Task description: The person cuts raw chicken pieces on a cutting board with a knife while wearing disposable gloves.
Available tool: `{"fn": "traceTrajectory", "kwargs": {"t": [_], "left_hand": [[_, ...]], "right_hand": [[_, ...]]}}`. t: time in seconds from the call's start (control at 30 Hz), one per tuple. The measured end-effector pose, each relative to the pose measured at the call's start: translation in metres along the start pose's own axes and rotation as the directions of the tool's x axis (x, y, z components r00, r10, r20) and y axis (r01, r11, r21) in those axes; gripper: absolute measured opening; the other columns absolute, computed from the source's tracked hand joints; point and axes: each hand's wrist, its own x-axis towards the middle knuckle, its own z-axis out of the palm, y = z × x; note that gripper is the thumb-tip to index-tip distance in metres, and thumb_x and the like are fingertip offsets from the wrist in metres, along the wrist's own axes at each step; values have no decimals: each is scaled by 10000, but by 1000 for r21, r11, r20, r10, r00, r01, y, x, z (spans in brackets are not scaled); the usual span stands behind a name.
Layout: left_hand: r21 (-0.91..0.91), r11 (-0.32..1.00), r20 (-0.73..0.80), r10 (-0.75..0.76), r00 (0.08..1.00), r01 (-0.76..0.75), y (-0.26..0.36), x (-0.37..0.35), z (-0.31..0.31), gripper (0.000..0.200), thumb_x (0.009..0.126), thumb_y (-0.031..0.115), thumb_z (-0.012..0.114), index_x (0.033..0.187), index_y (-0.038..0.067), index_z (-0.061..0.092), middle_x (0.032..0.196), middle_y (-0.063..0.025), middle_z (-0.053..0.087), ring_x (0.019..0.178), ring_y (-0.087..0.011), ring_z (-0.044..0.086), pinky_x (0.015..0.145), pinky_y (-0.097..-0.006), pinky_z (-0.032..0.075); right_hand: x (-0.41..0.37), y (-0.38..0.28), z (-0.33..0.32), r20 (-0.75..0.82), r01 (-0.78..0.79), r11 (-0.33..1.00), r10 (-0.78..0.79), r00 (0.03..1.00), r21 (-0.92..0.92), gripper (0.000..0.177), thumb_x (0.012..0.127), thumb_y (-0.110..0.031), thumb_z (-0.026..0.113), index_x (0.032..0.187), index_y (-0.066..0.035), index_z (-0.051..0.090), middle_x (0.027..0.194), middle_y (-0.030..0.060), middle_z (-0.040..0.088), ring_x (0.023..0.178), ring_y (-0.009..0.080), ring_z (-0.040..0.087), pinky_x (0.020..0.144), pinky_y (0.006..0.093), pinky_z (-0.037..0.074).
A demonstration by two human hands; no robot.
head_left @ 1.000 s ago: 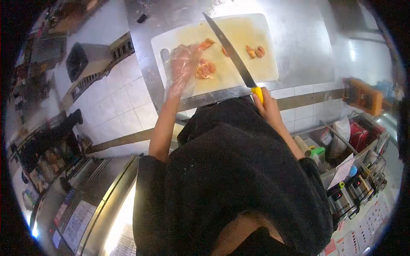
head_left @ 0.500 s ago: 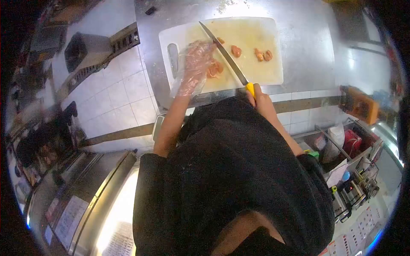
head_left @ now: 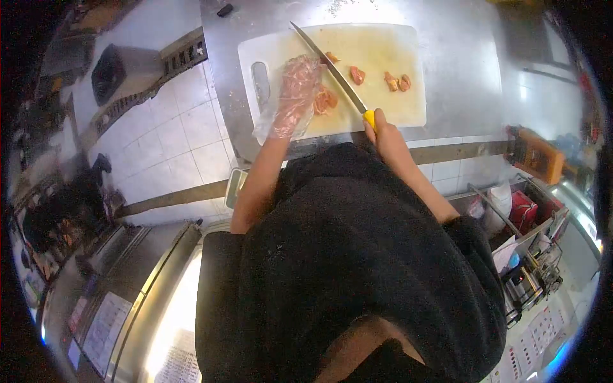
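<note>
Pinkish pieces of raw meat (head_left: 357, 75) lie scattered on a yellow-stained, rectangular white plastic cutting board (head_left: 389, 46) atop a shiny metal table (head_left: 460, 70). Bare right fingers wrap the handle of a long yellow-handled steel knife (head_left: 338, 76), while the left hand (head_left: 299, 86), gloved in clear plastic, sits just beside the blade, its grip something I cannot tell. Down to my left, a white paper sheet (head_left: 181, 360) carries writing too small to read.

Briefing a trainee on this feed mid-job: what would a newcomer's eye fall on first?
Probably the long yellow-handled knife, gripped in the right hand and slanting across the white cutting board. Next, the plastic-gloved left hand towards the board's left side, and the pink meat pieces spread from beside it to the board's right part.
</note>
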Motion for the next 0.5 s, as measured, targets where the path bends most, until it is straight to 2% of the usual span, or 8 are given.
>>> {"fn": "traceTrajectory", "kwargs": {"t": [0.03, 0.13, 0.2, 0.23, 0.33, 0.4, 0.47, 0.5], "left_hand": [[-42, 999, 8, -29, 1000, 29, 0, 1, 0, 391, 686, 167, 629, 1066, 89, 588, 998, -110, 581, 1009, -311, 511, 914, -459, 362], [-199, 980, -132, -42, 990, 15, 6, 0, -2, 212, 842, 197, 512, 931, 33, 612, 914, -162, 571, 878, -323, 511, 825, -428, 378], [-313, 936, -44, -182, 982, 159, 16, 6, -9, 227, 854, 211, 492, 929, 30, 605, 910, -163, 565, 877, -324, 504, 815, -430, 375], [-363, 903, 9, -245, 969, 231, 22, 9, -14, 235, 860, 219, 482, 928, 29, 602, 907, -164, 561, 876, -325, 501, 810, -431, 374], [-277, 910, -39, -332, 942, 309, 38, 14, -26, 246, 867, 228, 462, 945, 36, 596, 905, -166, 553, 886, -324, 497, 809, -428, 372], [-141, 968, -133, -225, 965, 206, 15, 4, -5, 250, 866, 232, 467, 963, 39, 593, 899, -169, 551, 891, -319, 499, 807, -430, 374], [-100, 964, -79, -256, 963, 248, 8, 1, -6, 260, 862, 241, 476, 982, 41, 592, 906, -171, 552, 899, -315, 504, 799, -432, 379], [-125, 934, 18, -335, 942, 335, 16, 3, -21, 267, 859, 247, 484, 992, 42, 592, 917, -172, 554, 905, -314, 507, 792, -432, 384]], "right_hand": [[6, -2, 0, -3, 1, 1000, -1, 1000, -1, 258, 887, -265, 479, 938, -43, 358, 648, 252, 560, 630, 428, 561, 528, 501, 432], [26, -11, 7, -42, 30, 1000, -30, 999, -8, 258, 883, -250, 487, 948, -34, 361, 658, 260, 557, 646, 430, 557, 541, 496, 425], [38, -13, 19, -107, 82, 996, -85, 991, -25, 264, 880, -250, 487, 961, -31, 364, 667, 253, 563, 647, 421, 560, 547, 492, 431], [40, -19, 15, -54, 16, 999, -19, 998, -42, 279, 874, -289, 483, 962, -48, 375, 683, 230, 571, 652, 403, 571, 567, 496, 438], [25, -14, 12, -59, 10, 1000, -11, 998, -23, 266, 877, -279, 480, 956, -47, 376, 682, 231, 571, 653, 407, 568, 563, 494, 434], [-8, 10, 11, -31, -17, 1000, 16, 999, -12, 252, 876, -262, 488, 953, -48, 380, 685, 241, 568, 660, 420, 562, 554, 498, 424], [-52, 19, -3, -35, -79, 997, 78, 996, -7, 254, 873, -254, 500, 948, -44, 379, 682, 243, 567, 657, 430, 556, 545, 499, 417], [-70, 28, -7, -1, -111, 993, 111, 994, 47, 254, 874, -254, 501, 943, -44, 377, 681, 246, 566, 659, 434, 554, 543, 500, 413]]}}
